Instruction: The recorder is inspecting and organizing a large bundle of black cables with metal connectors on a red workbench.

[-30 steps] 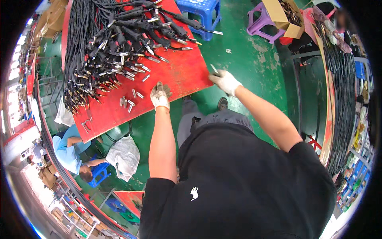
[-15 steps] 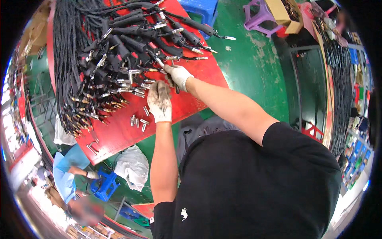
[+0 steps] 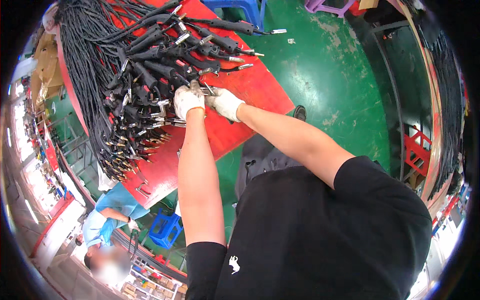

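Many welding torches with black handles and metal front ends lie heaped on a red table. My left hand, in a soiled white glove, is closed around the front end of one torch at the heap's right edge. Close beside it, my gloved right hand is closed on a hand tool with dark handles, mostly hidden by the fingers. A short metal piece shows between the two hands. My fingers cover the exact contact there.
Black cables trail from the torches along the table's left side. Blue stools stand near the table, with a purple stool farther off. A person in blue works at lower left. More cables hang at right.
My left hand has moved up to the torch end, beside my right hand. The view has shifted, and my left forearm now covers the small metal tubes on the table.
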The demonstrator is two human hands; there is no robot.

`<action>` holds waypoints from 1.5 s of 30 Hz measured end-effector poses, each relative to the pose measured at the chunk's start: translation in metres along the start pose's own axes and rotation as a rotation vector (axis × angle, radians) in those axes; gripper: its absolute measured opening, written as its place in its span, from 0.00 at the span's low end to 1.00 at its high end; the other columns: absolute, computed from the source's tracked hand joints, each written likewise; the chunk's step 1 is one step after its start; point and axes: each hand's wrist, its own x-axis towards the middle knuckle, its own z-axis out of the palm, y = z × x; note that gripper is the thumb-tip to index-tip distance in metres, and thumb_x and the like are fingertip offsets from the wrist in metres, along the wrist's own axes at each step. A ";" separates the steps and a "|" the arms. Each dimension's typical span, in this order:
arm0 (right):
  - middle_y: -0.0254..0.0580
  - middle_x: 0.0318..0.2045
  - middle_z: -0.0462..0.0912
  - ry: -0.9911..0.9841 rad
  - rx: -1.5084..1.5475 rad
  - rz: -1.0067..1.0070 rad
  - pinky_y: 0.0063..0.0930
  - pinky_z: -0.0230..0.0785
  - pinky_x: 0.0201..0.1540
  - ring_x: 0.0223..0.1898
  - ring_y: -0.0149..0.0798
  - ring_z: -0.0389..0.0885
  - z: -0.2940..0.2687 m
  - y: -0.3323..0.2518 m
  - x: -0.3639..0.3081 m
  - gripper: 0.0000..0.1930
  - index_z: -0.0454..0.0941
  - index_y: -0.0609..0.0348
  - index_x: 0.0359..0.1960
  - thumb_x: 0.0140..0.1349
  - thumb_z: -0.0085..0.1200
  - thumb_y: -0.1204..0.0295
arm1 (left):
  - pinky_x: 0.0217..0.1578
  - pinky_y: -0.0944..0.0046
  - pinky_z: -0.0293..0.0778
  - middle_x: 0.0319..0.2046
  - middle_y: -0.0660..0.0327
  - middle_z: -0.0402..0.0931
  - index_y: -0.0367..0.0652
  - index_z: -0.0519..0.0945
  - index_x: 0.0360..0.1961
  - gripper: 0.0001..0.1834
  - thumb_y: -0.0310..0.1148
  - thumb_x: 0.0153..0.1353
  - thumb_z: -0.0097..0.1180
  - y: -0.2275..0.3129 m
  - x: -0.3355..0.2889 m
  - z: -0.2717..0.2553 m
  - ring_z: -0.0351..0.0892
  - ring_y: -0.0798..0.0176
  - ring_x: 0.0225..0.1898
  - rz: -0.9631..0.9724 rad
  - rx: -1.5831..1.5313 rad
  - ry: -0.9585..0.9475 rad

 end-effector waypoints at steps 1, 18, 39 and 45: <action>0.38 0.33 0.83 0.032 -0.120 -0.005 0.33 0.69 0.39 0.33 0.33 0.76 -0.012 0.002 0.000 0.18 0.82 0.58 0.53 0.67 0.56 0.61 | 0.49 0.44 0.76 0.42 0.40 0.83 0.36 0.86 0.40 0.27 0.54 0.64 0.55 0.010 -0.003 -0.001 0.83 0.38 0.47 -0.033 -0.094 -0.013; 0.31 0.23 0.71 -0.009 0.047 0.528 0.30 0.63 0.23 0.22 0.32 0.70 -0.078 -0.001 -0.103 0.12 0.75 0.46 0.42 0.57 0.57 0.75 | 0.39 0.52 0.72 0.29 0.48 0.84 0.34 0.86 0.30 0.28 0.54 0.64 0.60 -0.034 0.028 0.008 0.79 0.52 0.31 0.134 -0.404 -0.162; 0.49 0.48 0.86 -0.242 -1.964 -0.053 0.45 0.77 0.51 0.52 0.51 0.84 -0.017 -0.094 -0.007 0.19 0.80 0.48 0.55 0.61 0.52 0.70 | 0.43 0.51 0.73 0.28 0.43 0.83 0.33 0.85 0.30 0.27 0.54 0.60 0.60 -0.022 0.010 -0.005 0.82 0.43 0.34 0.091 -0.460 -0.139; 0.54 0.46 0.86 -0.238 -1.865 -0.056 0.47 0.77 0.50 0.50 0.54 0.85 -0.016 -0.089 -0.017 0.19 0.78 0.53 0.56 0.62 0.51 0.70 | 0.41 0.50 0.73 0.29 0.42 0.82 0.32 0.85 0.28 0.28 0.53 0.63 0.58 -0.016 0.001 -0.004 0.82 0.40 0.34 0.021 -0.532 -0.163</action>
